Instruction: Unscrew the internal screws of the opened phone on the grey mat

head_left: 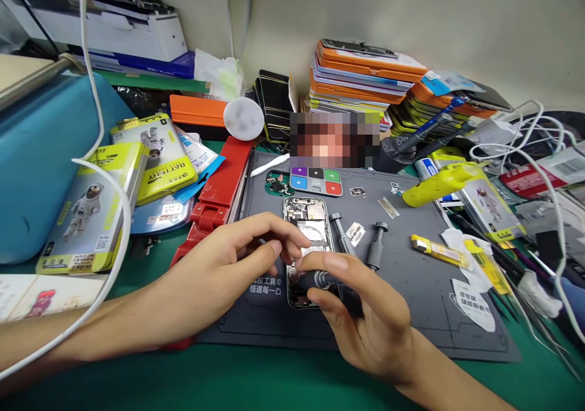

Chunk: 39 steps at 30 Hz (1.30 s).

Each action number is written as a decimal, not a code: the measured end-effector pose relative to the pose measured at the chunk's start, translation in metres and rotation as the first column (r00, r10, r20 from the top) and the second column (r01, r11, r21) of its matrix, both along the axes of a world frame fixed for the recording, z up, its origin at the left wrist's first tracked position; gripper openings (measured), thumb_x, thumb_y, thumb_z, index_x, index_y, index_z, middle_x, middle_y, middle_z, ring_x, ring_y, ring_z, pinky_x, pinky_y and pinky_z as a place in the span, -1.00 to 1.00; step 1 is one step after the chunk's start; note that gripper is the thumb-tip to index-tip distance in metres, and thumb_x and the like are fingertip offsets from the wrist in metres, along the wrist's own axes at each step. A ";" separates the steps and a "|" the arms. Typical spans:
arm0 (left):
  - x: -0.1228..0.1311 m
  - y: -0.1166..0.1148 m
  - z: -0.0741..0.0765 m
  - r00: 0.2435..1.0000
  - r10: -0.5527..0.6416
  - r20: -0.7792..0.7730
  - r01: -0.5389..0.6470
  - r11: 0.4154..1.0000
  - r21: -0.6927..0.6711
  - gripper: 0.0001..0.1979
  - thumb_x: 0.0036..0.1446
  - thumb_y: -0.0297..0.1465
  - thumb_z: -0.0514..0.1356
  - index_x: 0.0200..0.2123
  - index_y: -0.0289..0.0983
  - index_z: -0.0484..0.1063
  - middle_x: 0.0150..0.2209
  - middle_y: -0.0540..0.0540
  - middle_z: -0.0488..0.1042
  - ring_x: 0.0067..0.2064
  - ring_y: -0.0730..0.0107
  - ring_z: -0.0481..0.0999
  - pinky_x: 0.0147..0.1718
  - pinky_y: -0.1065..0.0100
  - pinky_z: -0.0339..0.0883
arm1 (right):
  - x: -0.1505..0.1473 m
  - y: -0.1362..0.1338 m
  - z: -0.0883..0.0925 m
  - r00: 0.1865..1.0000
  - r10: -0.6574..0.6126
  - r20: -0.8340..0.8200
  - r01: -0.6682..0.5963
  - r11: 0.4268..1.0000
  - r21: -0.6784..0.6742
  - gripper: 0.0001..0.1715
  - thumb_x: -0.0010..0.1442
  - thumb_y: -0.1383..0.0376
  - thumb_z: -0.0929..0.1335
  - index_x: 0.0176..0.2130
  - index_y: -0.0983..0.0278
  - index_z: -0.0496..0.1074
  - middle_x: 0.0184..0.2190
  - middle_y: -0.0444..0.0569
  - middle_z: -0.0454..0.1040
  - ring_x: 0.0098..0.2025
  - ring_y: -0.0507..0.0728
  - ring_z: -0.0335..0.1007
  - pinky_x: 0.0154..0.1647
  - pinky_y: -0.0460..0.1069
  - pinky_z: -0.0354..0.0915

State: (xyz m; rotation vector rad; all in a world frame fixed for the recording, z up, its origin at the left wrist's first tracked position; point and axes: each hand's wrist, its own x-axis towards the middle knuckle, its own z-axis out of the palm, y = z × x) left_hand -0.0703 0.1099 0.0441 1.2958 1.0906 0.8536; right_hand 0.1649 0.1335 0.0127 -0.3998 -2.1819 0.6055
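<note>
An opened smartphone (312, 228) lies on the grey work mat with its inner parts exposed. My left hand (242, 249) reaches over its left edge, fingers loosely bent, with a gap between thumb and index finger; some fingertips are hidden. Over the lower half of the phone, my right hand (375, 307) pinches a dark screwdriver (320, 279) between thumb and fingers. The tool's tip cannot be made out. Just right of the phone are two more grey screwdrivers, one nearer (339, 231) and one farther (377, 246), with a razor blade (355, 234) between them.
A colored-square tray (315, 182) sits behind the phone. Left of the mat (411, 332) lie a red tool (223, 186) and battery boxes (91, 207). At right are a yellow bottle (439, 186), tweezers and white cables. Stacked boxes (361, 73) line the wall.
</note>
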 end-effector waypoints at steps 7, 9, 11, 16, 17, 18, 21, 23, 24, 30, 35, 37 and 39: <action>0.000 0.001 0.000 1.000 0.030 0.008 -0.030 0.999 0.018 -0.75 0.52 -0.44 0.12 0.00 -0.05 0.59 -0.03 0.10 0.61 0.08 0.38 0.55 0.05 0.46 0.40 | 0.001 0.006 0.008 1.000 0.010 0.027 -0.011 0.999 0.031 -0.21 0.43 0.45 0.31 0.54 0.22 0.15 -0.05 0.08 0.66 -0.04 0.20 0.63 -0.01 0.15 0.63; 0.001 0.001 0.001 0.999 0.032 0.011 -0.032 0.999 0.004 -0.77 0.52 -0.41 0.13 0.00 -0.05 0.59 -0.04 0.10 0.61 0.07 0.37 0.55 0.04 0.46 0.40 | 0.002 0.007 0.010 1.000 -0.013 0.005 0.012 0.996 0.089 -0.35 0.51 0.31 0.32 0.49 0.27 0.26 -0.11 0.09 0.63 -0.08 0.21 0.60 -0.06 0.14 0.61; 0.000 0.000 0.001 0.999 0.030 0.020 -0.030 1.000 -0.003 -0.79 0.53 -0.36 0.14 0.00 -0.04 0.58 -0.04 0.10 0.61 0.08 0.37 0.55 0.06 0.45 0.39 | 0.003 0.006 0.012 0.999 -0.037 0.014 0.036 0.996 0.084 -0.40 0.54 0.29 0.28 0.48 0.27 0.30 -0.01 0.13 0.60 0.03 0.22 0.59 0.03 0.15 0.60; -0.001 -0.002 -0.003 1.000 -0.005 -0.020 0.004 1.000 -0.007 -0.80 0.57 -0.24 0.12 0.03 0.07 0.57 0.00 0.14 0.59 0.10 0.38 0.52 0.04 0.48 0.37 | 0.002 0.003 0.017 0.999 -0.052 0.005 0.052 0.994 0.093 -0.29 0.40 0.50 0.26 0.46 0.26 0.33 -0.08 0.04 0.64 -0.03 0.17 0.61 -0.02 0.10 0.60; -0.001 -0.002 -0.004 0.999 -0.016 -0.028 0.016 1.000 -0.004 -0.80 0.58 -0.22 0.11 0.04 0.08 0.56 0.00 0.14 0.59 0.10 0.38 0.52 0.05 0.48 0.36 | 0.002 0.003 0.018 0.998 -0.057 0.003 0.057 0.992 0.110 -0.28 0.38 0.51 0.27 0.45 0.27 0.34 -0.06 0.06 0.63 -0.01 0.18 0.61 -0.01 0.11 0.60; -0.001 -0.002 -0.004 0.999 -0.024 -0.034 0.024 1.000 0.000 -0.80 0.58 -0.20 0.12 0.03 0.08 0.56 0.00 0.14 0.59 0.11 0.37 0.52 0.06 0.48 0.36 | 0.001 0.004 0.018 0.998 -0.060 0.003 0.060 0.992 0.114 -0.25 0.35 0.53 0.26 0.45 0.28 0.33 -0.03 0.08 0.63 0.02 0.18 0.61 0.01 0.12 0.61; 0.000 -0.002 -0.003 0.998 -0.038 -0.051 0.039 0.999 0.008 -0.80 0.57 -0.17 0.13 0.01 0.05 0.57 -0.01 0.12 0.60 0.11 0.35 0.53 0.10 0.46 0.36 | 0.001 0.004 0.019 0.997 -0.075 -0.001 0.075 0.991 0.113 -0.18 0.29 0.57 0.24 0.45 0.23 0.32 -0.09 0.05 0.63 -0.01 0.18 0.62 -0.05 0.13 0.63; 0.000 -0.002 -0.003 0.997 -0.048 -0.059 0.049 0.999 0.009 -0.79 0.57 -0.16 0.13 0.01 0.03 0.57 -0.01 0.10 0.61 0.11 0.33 0.54 0.11 0.46 0.37 | 0.002 0.004 0.019 0.996 -0.095 -0.002 0.094 0.987 0.129 -0.22 0.30 0.55 0.25 0.42 0.23 0.35 -0.11 0.05 0.62 -0.05 0.18 0.62 -0.07 0.12 0.63; 0.000 -0.002 -0.003 0.997 -0.051 -0.060 0.051 0.999 0.009 -0.79 0.57 -0.15 0.12 0.02 0.03 0.57 0.00 0.10 0.61 0.12 0.33 0.54 0.12 0.46 0.37 | 0.002 0.003 0.019 0.996 -0.087 0.000 0.087 0.988 0.127 -0.24 0.30 0.54 0.26 0.42 0.24 0.36 -0.08 0.07 0.62 -0.02 0.19 0.62 -0.05 0.12 0.63; 0.001 -0.002 -0.005 0.996 -0.055 -0.074 0.054 0.998 -0.019 -0.78 0.56 -0.11 0.13 0.02 0.04 0.57 0.01 0.10 0.61 0.13 0.32 0.54 0.11 0.46 0.36 | 0.000 0.001 0.019 0.999 -0.043 -0.013 0.044 0.992 0.118 -0.31 0.29 0.56 0.27 0.35 0.32 0.42 -0.08 0.09 0.62 -0.01 0.19 0.62 0.02 0.11 0.62; 0.002 -0.003 -0.004 0.995 -0.064 -0.079 0.061 0.997 -0.036 -0.75 0.55 -0.08 0.13 0.02 0.02 0.56 0.02 0.06 0.62 0.14 0.25 0.54 0.12 0.40 0.37 | -0.001 0.001 0.017 0.997 -0.067 -0.034 0.070 0.992 0.107 -0.40 0.31 0.56 0.30 0.28 0.34 0.46 -0.17 0.06 0.61 -0.14 0.15 0.58 -0.10 0.07 0.59; 0.002 -0.003 -0.003 0.994 -0.069 -0.079 0.067 0.997 -0.033 -0.76 0.55 -0.09 0.13 0.01 0.01 0.56 0.01 0.05 0.63 0.14 0.24 0.55 0.13 0.38 0.38 | 0.000 0.001 0.017 0.997 -0.068 -0.045 0.073 0.990 0.117 -0.41 0.32 0.56 0.30 0.28 0.36 0.46 -0.13 0.09 0.62 -0.10 0.16 0.59 -0.07 0.08 0.60; 0.002 -0.003 -0.002 0.994 -0.075 -0.078 0.074 0.997 -0.028 -0.77 0.55 -0.11 0.13 0.02 0.00 0.56 0.01 0.06 0.63 0.14 0.24 0.55 0.13 0.38 0.38 | 0.000 0.001 0.017 0.997 -0.053 -0.051 0.059 0.991 0.121 -0.43 0.32 0.55 0.31 0.28 0.38 0.46 -0.09 0.12 0.62 -0.04 0.17 0.59 -0.01 0.08 0.60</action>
